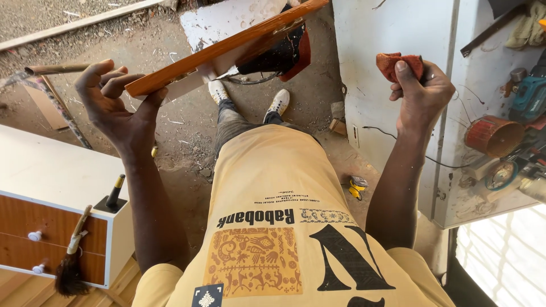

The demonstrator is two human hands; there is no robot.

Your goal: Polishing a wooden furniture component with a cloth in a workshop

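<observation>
- Fingers (105, 79) of the left hand (114, 108) were curled under and around the lower end of an orange-brown wooden panel (222, 51), thumb pressed on its underside, holding it off the ground.
- Fingertips (401, 67) of the right hand (424, 94) were pinched shut on a folded reddish-brown pad (392, 62), raised at about the same height.
- From the left grip, the panel's long axis ran up toward one o'clock, its glossy face tilted toward the person and its far end near the top edge of the view.
- From the right hand, the panel lay at about nine to ten o'clock, well apart; its upper end was the nearer part.
- Below, at six o'clock from the panel, stood the person's white shoes (278, 102) on a dusty floor (187, 131).
- At seven o'clock from the left hand sat a white cabinet (51, 170), with a brush (71, 267) hanging against its drawer front.
</observation>
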